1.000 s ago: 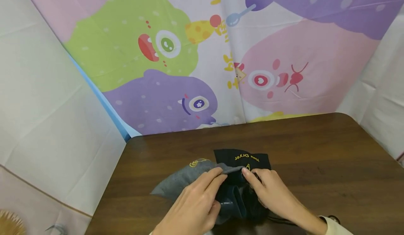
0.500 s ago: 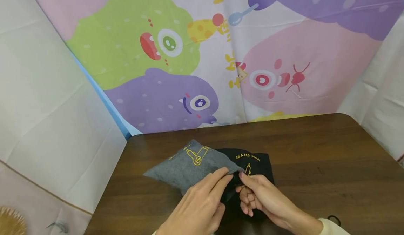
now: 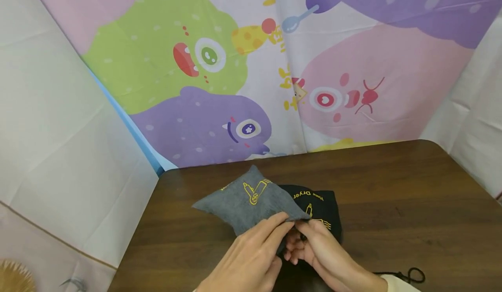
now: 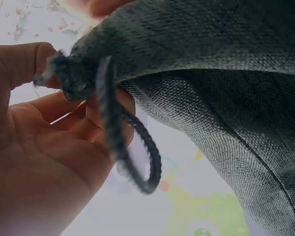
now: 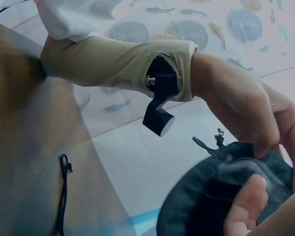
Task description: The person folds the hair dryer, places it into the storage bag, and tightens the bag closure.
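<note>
A grey cloth drawstring pouch (image 3: pixel 251 196) with a yellow hair-tool print is held between both hands above the table. My left hand (image 3: pixel 247 252) grips its mouth, fingers along the top edge. My right hand (image 3: pixel 325 248) pinches the pouch's right corner between thumb and fingers, the other fingers curled beneath. From below, the left wrist view shows the right palm (image 4: pixel 44 142) at that corner and a drawstring loop (image 4: pixel 132 147) hanging there. The right wrist view looks toward the pouch's dark mouth (image 5: pixel 216 196). What lies inside is hidden.
A black pouch (image 3: pixel 329 205) lettered "Hair Dryer" lies partly under the grey one. Beside the right sleeve, a black looped cord (image 3: pixel 415 276) rests on the brown table (image 3: pixel 392 196). A cartoon-printed cloth (image 3: pixel 188 126) hangs behind it.
The grey pouch has tipped up, bringing its printed face into view. The right hand has pulled its corner across. A shiny dark tube-like thing between the hands is now covered.
</note>
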`<state>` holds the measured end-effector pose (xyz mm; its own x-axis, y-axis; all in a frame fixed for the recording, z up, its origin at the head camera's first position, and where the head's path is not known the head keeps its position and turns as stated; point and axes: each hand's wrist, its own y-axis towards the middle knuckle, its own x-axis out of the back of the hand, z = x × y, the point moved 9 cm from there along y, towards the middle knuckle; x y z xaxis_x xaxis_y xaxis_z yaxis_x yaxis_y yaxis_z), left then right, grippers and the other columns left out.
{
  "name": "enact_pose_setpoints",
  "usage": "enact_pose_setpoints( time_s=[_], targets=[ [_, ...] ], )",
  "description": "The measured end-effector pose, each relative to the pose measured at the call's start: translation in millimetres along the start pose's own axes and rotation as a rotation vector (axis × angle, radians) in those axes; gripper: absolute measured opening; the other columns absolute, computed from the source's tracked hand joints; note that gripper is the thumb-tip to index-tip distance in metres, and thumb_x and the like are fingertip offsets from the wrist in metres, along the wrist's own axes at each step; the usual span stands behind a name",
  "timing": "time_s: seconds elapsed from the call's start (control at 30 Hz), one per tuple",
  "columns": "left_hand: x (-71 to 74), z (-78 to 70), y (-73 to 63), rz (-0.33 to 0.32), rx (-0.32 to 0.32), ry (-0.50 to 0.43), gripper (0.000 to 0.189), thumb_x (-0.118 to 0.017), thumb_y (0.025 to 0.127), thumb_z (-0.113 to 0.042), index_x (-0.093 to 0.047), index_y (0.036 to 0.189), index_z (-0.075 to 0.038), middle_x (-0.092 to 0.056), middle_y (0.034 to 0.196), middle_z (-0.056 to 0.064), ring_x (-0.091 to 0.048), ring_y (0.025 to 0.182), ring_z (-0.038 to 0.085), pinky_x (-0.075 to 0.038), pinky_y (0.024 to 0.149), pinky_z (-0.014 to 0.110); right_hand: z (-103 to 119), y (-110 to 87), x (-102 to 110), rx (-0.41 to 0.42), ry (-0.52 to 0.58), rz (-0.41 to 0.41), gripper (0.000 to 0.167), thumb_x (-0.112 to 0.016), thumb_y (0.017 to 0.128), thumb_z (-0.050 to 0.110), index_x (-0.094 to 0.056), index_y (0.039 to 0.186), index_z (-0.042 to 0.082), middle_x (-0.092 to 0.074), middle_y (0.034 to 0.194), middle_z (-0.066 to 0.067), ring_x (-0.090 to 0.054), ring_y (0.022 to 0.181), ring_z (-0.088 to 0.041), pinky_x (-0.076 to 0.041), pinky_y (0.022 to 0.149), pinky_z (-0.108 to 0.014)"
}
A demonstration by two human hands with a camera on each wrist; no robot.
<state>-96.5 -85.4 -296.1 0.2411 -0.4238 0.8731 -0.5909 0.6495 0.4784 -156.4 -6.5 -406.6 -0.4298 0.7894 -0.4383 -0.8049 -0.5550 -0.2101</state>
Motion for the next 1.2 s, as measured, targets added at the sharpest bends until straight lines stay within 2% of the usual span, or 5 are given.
enact_pose_setpoints(
  time_s=[0.53, 0.73, 0.9, 1.03, 1.2],
  targets=[
    [-16.1, 5.6, 0.3, 0.119, 0.055, 0.064, 0.044, -0.069, 0.079, 0.001, -0.062, 0.122, -0.007, -0.056, 0.130, 0.005, -0.060, 0.107, 0.015, -0.053, 0.087, 0.024, -15.5, 24.8, 2.9, 0.033, 0.010, -0.169, 0.022, -0.035, 0.107, 0.016, -0.055, 0.103, 0.006, -0.058, 0.077, -0.002, -0.049, 0.064, -0.015, -0.042, 0.064, -0.031],
    [-21.4, 33.0, -19.9, 0.203, 0.319, 0.075, 0.049, -0.074, 0.081, 0.002, -0.054, 0.123, -0.015, -0.051, 0.114, 0.005, -0.043, 0.066, 0.009, -0.039, 0.053, 0.020, -32.4, 29.7, 0.3, -0.052, 0.035, -0.119, 0.020, -0.031, 0.106, 0.013, -0.047, 0.105, 0.001, -0.052, 0.078, -0.004, -0.047, 0.065, -0.016, -0.040, 0.064, -0.032],
    [-33.0, 63.6, -60.7, 0.254, 0.588, 0.202, 0.055, -0.079, 0.084, -0.044, -0.058, 0.115, -0.005, -0.051, 0.097, 0.008, -0.048, 0.065, 0.016, -0.041, 0.047, 0.027, -43.9, 31.2, -4.3, -0.091, 0.050, -0.118, 0.019, -0.034, 0.105, 0.014, -0.041, 0.113, -0.003, -0.052, 0.081, -0.005, -0.049, 0.066, -0.016, -0.042, 0.064, -0.030],
    [-72.3, 88.2, -101.5, 0.466, 0.832, 0.155, 0.079, -0.059, 0.083, -0.074, -0.064, 0.099, 0.004, -0.056, 0.086, 0.013, -0.059, 0.070, 0.030, -0.051, 0.051, 0.044, -52.5, 27.7, -4.5, -0.145, -0.037, -0.069, 0.025, -0.040, 0.103, 0.017, -0.051, 0.107, -0.005, -0.060, 0.087, -0.008, -0.060, 0.069, -0.016, -0.051, 0.065, -0.030],
    [-107.4, 100.1, -127.5, 0.536, 0.914, 0.096, 0.062, -0.065, 0.089, -0.058, -0.066, 0.092, 0.003, -0.058, 0.079, 0.012, -0.062, 0.067, 0.035, -0.052, 0.056, 0.051, -63.8, 18.1, -3.1, -0.200, -0.176, 0.041, 0.034, -0.051, 0.102, 0.022, -0.052, 0.115, -0.010, -0.068, 0.094, -0.012, -0.066, 0.069, -0.015, -0.056, 0.064, -0.028]
  ],
)
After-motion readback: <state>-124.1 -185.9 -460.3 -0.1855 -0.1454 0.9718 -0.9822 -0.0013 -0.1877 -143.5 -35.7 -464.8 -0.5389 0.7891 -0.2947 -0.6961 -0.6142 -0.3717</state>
